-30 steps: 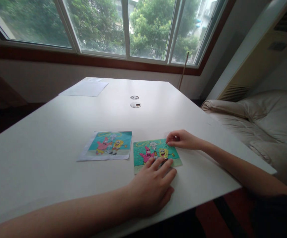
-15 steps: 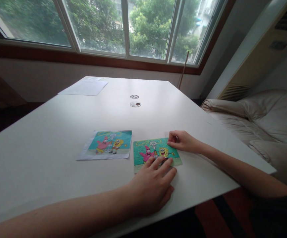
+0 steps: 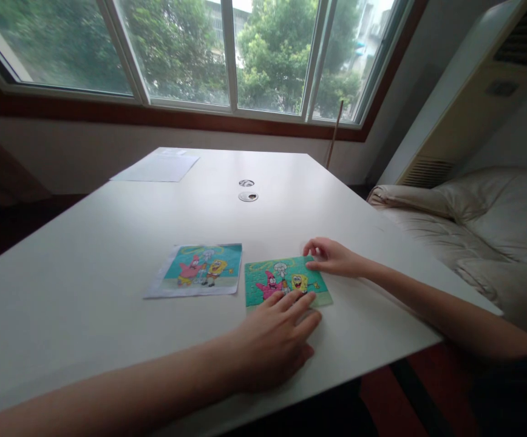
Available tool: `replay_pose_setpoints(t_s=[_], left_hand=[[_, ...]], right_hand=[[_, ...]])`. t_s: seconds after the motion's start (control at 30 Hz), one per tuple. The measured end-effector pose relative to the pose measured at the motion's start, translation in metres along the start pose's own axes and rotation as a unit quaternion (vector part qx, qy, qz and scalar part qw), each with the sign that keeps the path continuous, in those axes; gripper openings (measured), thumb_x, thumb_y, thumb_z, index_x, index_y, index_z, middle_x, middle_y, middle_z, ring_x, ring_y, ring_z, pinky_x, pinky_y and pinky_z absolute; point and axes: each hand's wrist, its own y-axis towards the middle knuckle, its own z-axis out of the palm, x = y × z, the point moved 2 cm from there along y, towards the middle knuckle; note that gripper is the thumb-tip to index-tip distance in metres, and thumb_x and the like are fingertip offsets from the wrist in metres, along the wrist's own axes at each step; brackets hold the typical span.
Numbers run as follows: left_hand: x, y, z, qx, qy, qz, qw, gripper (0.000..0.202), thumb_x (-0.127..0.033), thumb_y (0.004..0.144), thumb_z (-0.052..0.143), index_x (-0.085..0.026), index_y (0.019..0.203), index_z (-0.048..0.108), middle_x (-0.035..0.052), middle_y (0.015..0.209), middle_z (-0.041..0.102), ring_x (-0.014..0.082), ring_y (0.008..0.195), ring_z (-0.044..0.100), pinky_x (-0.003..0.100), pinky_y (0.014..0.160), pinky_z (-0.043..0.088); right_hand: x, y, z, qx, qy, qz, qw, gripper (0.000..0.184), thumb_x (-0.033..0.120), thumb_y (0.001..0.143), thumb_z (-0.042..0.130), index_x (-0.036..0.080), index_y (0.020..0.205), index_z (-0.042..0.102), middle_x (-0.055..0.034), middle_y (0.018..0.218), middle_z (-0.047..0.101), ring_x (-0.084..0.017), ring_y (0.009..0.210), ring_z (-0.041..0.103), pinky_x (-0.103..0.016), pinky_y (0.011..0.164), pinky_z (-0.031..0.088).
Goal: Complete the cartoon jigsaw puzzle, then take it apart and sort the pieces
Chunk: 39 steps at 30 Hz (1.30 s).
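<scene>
A jigsaw puzzle (image 3: 257,290) with a cartoon picture of pink, yellow and pale blue-green figures lies flat on the white table. Across its lower edge my left hand (image 3: 282,337) rests with fingers stretched and spread, covering part of the bottom. At the puzzle's upper right corner is my right hand (image 3: 329,257), its fingers bent and a gap showing between thumb and forefinger. The thumb is at the corner, and I see nothing held. To the left lies a paper sheet (image 3: 190,273) printed with the same picture.
White papers (image 3: 158,167) lie at the table's far left corner. Two round cable-hole fittings (image 3: 248,196) are set in the white table (image 3: 108,261). A cream sofa (image 3: 431,224) stands on the right. A thin stick (image 3: 335,133) leans by the window.
My right fingers have parted a little and shifted slightly left at the puzzle's corner. My left hand stays spread on the lower edge. The view has tilted slightly.
</scene>
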Motion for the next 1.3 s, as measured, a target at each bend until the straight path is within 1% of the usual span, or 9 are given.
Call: replay_pose_setpoints(t_s=[0.1, 0.23, 0.33, 0.4, 0.57, 0.8, 1.0, 1.13, 1.3], left_hand=[[0.011, -0.010, -0.013, 0.006, 0.015, 0.006, 1.000, 0.041, -0.034, 0.084, 0.043, -0.019, 0.123, 0.038, 0.0086, 0.132, 0.038, 0.0263, 0.117, 0.037, 0.042, 0.095, 0.031], [0.035, -0.036, -0.026, 0.002, 0.039, -0.044, 0.998, 0.038, -0.030, 0.085, 0.043, -0.021, 0.122, 0.039, 0.0085, 0.124, 0.046, 0.0262, 0.113, 0.042, 0.043, 0.093, 0.034], [0.049, -0.057, -0.029, -0.007, 0.044, -0.061, 0.997, 0.033, -0.029, 0.086, 0.042, -0.024, 0.119, 0.042, 0.0070, 0.125, 0.046, 0.0250, 0.113, 0.042, 0.043, 0.093, 0.035], [0.055, -0.069, -0.029, -0.007, 0.040, -0.055, 0.998, 0.031, -0.027, 0.087, 0.040, -0.024, 0.117, 0.044, 0.0062, 0.125, 0.046, 0.0238, 0.114, 0.041, 0.042, 0.094, 0.035], [0.054, -0.081, -0.025, -0.001, 0.024, -0.029, 0.999, 0.031, -0.023, 0.086, 0.040, -0.023, 0.117, 0.045, 0.0048, 0.124, 0.047, 0.0221, 0.113, 0.042, 0.039, 0.093, 0.038], [0.050, -0.081, -0.020, -0.025, 0.036, -0.028, 0.999, 0.034, -0.024, 0.085, 0.041, -0.022, 0.119, 0.044, 0.0062, 0.125, 0.047, 0.0228, 0.112, 0.043, 0.038, 0.091, 0.039], [0.050, -0.083, -0.021, -0.015, 0.044, -0.022, 0.999, 0.034, -0.023, 0.084, 0.043, -0.023, 0.119, 0.044, 0.0053, 0.125, 0.047, 0.0228, 0.113, 0.043, 0.040, 0.092, 0.038], [0.048, -0.085, -0.023, -0.013, 0.035, -0.007, 0.999, 0.032, -0.024, 0.084, 0.043, -0.024, 0.116, 0.047, 0.0042, 0.122, 0.050, 0.0217, 0.110, 0.045, 0.038, 0.092, 0.039], [0.047, -0.084, -0.024, -0.012, 0.029, -0.012, 0.999, 0.032, -0.023, 0.084, 0.044, -0.024, 0.115, 0.047, 0.0044, 0.121, 0.051, 0.0221, 0.109, 0.045, 0.037, 0.090, 0.039]], right_hand=[[0.003, -0.013, -0.002, -0.030, -0.023, -0.015, 0.999, 0.026, 0.035, 0.080, 0.051, 0.019, 0.101, 0.053, -0.0059, 0.095, 0.055, -0.015, 0.081, 0.049, -0.029, 0.071, 0.041], [0.009, -0.035, -0.002, -0.032, -0.072, -0.008, 0.997, 0.040, 0.041, 0.082, 0.047, 0.023, 0.117, 0.044, -0.0083, 0.116, 0.049, -0.022, 0.106, 0.043, -0.038, 0.089, 0.036], [0.014, -0.047, 0.001, -0.013, -0.122, -0.002, 0.992, 0.052, 0.046, 0.080, 0.048, 0.023, 0.126, 0.036, -0.0089, 0.125, 0.043, -0.024, 0.113, 0.037, -0.042, 0.094, 0.031], [0.016, -0.051, 0.004, -0.005, -0.146, -0.004, 0.989, 0.057, 0.048, 0.078, 0.049, 0.023, 0.128, 0.034, -0.0090, 0.127, 0.041, -0.024, 0.116, 0.035, -0.042, 0.095, 0.031], [0.017, -0.052, 0.008, -0.005, -0.172, -0.009, 0.985, 0.059, 0.050, 0.077, 0.048, 0.024, 0.129, 0.035, -0.0088, 0.129, 0.041, -0.025, 0.117, 0.035, -0.041, 0.095, 0.031], [0.014, -0.055, 0.009, 0.005, -0.203, -0.014, 0.979, 0.062, 0.051, 0.079, 0.044, 0.022, 0.133, 0.029, -0.0088, 0.132, 0.037, -0.025, 0.119, 0.033, -0.042, 0.097, 0.030], [0.012, -0.062, 0.007, 0.028, -0.215, -0.023, 0.976, 0.075, 0.057, 0.076, 0.045, 0.020, 0.137, 0.020, -0.0089, 0.138, 0.029, -0.026, 0.124, 0.027, -0.042, 0.101, 0.026], [0.012, -0.063, 0.006, 0.034, -0.221, -0.021, 0.974, 0.077, 0.058, 0.076, 0.045, 0.020, 0.137, 0.019, -0.0085, 0.139, 0.027, -0.025, 0.125, 0.026, -0.041, 0.101, 0.025], [0.012, -0.062, 0.006, 0.040, -0.227, -0.017, 0.973, 0.075, 0.058, 0.077, 0.044, 0.019, 0.137, 0.019, -0.0085, 0.139, 0.027, -0.025, 0.126, 0.025, -0.041, 0.102, 0.025]])
